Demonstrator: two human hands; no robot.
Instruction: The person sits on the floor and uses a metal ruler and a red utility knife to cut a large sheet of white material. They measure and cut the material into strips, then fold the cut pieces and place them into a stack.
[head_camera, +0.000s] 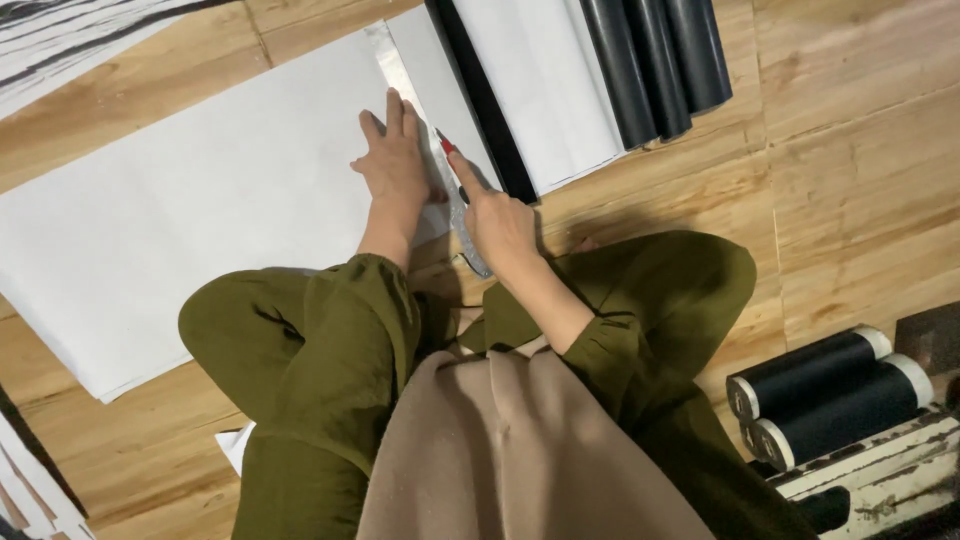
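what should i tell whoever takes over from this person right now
Left hand presses flat on the metal ruler, which lies on the big white sheet on the wooden floor.
Right hand holds a red-tipped utility knife against the ruler's edge.
Done: ruler placed, blade at the line. How far the cut runs cannot be seen.
Left: the cut along the ruler.
Dark rolls lie beyond the sheet, more at the right.
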